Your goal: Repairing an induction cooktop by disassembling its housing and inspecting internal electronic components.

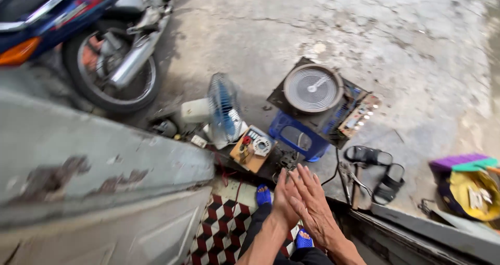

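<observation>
My left hand (283, 201) and my right hand (312, 202) are pressed palm to palm in front of me, fingers straight, with nothing in them. They hover above my knees and my feet in blue sandals (263, 195). Just beyond the fingertips lies a small dark metal part (287, 161) on the ground, next to a yellow multimeter (252, 148) on a wooden block. An opened induction cooker with a round coil (312, 88) rests on a blue plastic stool (297, 136) further out.
A small blue-bladed fan (221, 110) stands left of the multimeter. A motorbike's rear wheel (112, 72) is at the upper left. Black sandals (377, 168) and pliers (350, 179) lie to the right, and a pile of coloured items (469, 184) at far right. A grey metal door (94, 176) fills the left.
</observation>
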